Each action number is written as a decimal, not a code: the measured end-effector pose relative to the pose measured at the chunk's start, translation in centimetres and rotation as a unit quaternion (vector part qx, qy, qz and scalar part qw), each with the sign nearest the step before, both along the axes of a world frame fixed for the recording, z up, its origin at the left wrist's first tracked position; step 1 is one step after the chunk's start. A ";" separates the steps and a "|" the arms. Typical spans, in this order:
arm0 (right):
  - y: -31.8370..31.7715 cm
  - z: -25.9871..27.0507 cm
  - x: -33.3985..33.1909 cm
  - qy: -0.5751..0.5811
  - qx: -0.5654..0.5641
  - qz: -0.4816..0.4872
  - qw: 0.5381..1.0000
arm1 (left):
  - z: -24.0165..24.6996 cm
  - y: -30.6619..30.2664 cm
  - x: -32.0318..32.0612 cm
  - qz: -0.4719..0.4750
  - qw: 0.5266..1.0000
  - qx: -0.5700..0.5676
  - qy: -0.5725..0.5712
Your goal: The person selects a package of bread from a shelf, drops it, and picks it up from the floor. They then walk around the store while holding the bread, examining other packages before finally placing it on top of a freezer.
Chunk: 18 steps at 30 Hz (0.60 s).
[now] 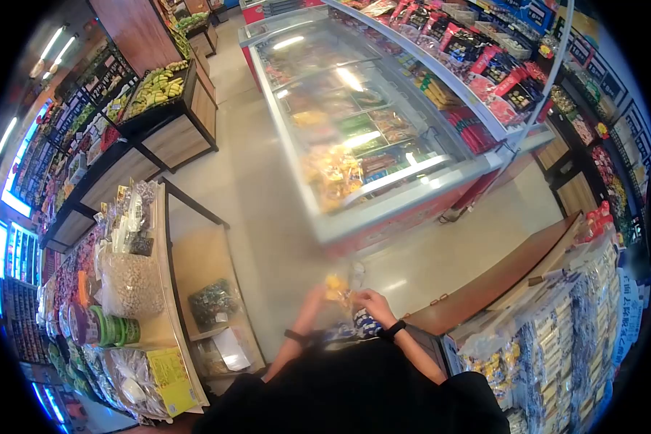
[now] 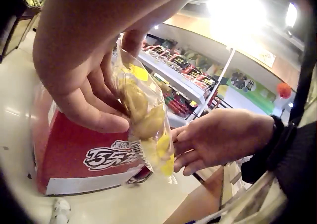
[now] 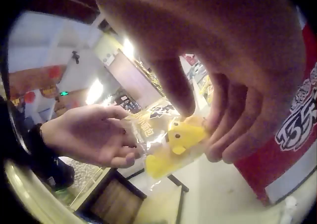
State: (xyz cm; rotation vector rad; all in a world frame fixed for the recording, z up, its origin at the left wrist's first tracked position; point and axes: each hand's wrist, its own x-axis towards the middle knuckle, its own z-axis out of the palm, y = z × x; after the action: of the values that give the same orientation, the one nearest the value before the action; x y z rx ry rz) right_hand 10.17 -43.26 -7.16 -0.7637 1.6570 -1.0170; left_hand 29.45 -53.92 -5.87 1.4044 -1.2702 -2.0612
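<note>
A small clear plastic packet of bread [image 1: 338,289], with a yellow cartoon animal printed on it, is held up in front of the body between both hands. Brownish-yellow rolls show through its film in the left wrist view, where the packet [image 2: 143,110] hangs tilted. My left hand [image 1: 312,304] grips one side, its fingers [image 2: 94,112] bent along the film. From the other side my right hand [image 1: 372,302] pinches the packet's edge; in the right wrist view its thumb and fingers [image 3: 223,120] close over the edge beside the yellow print [image 3: 185,136].
A long glass-topped chest freezer [image 1: 362,130] stands ahead, with shelves of bagged goods [image 1: 484,72] above its right side. To the left is a wooden display stand [image 1: 163,267] with jars and bags. Stacked packaged goods [image 1: 550,347] are at the right, beside a brown board [image 1: 492,278].
</note>
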 end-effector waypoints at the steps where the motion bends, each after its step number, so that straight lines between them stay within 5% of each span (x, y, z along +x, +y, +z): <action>1: -1.4 0.5 -0.3 -0.019 0.015 0.006 1.000 | -0.3 -1.0 -0.1 0.007 1.000 -0.013 -0.006; 7: -10.6 0.5 -3.5 -0.034 0.046 0.070 0.996 | -4.1 -10.1 -1.8 0.020 0.998 0.021 -0.047; 10: -15.1 -0.1 -5.2 -0.039 -0.052 0.044 0.997 | -3.1 -14.4 -3.7 0.038 0.999 0.008 -0.023; 14: -20.5 -2.9 -7.2 0.006 -0.068 0.020 0.997 | 0.3 -19.8 -7.4 0.044 0.998 -0.036 -0.029; 15: -21.8 0.1 -8.0 -0.051 0.012 0.027 0.998 | -0.4 -21.0 -7.7 0.046 0.996 -0.047 -0.059; 18: -23.8 -1.3 -9.6 -0.070 -0.014 0.002 0.997 | 0.8 -23.4 -9.3 0.014 0.997 -0.075 0.021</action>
State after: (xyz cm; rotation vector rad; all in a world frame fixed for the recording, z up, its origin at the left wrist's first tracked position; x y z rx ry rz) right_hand 0.55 -67.02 -8.45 -0.6974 1.5231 -1.0674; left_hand 20.16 -77.28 -5.06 1.2985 -1.3489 -1.9226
